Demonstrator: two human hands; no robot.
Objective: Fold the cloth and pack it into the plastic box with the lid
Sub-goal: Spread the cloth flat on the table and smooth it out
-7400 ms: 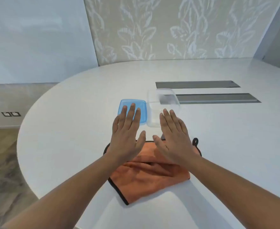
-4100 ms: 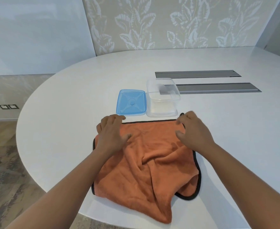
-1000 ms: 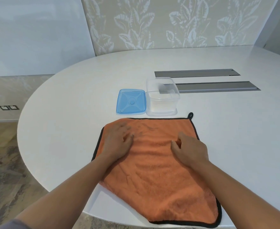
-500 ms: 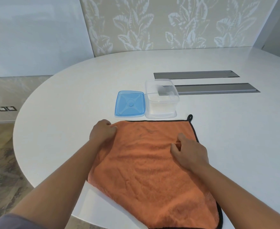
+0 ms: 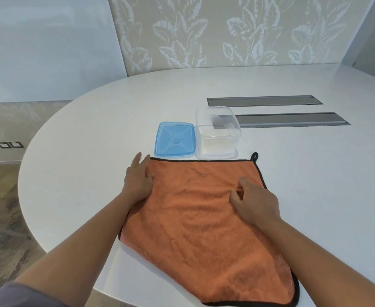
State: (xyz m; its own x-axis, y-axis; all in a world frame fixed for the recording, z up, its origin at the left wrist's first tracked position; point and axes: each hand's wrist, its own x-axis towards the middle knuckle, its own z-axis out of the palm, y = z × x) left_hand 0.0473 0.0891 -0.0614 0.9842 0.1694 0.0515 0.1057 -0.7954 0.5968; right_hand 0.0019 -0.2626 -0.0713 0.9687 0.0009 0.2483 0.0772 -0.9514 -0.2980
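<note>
Orange cloth (image 5: 204, 209) lies spread flat on the white tabletop (image 5: 93, 134) at lower centre of the frame, its near corner hanging over the edge, its far hem touching the blue lid (image 5: 174, 139) and the clear box (image 5: 217, 134), which sit side by side at centre. Left hand (image 5: 138, 180), fingers straight and apart, presses flat on the cloth's far left corner. Right hand (image 5: 255, 202) rests toward the cloth's right side, fingers curled, pinching a small ridge of fabric.
</note>
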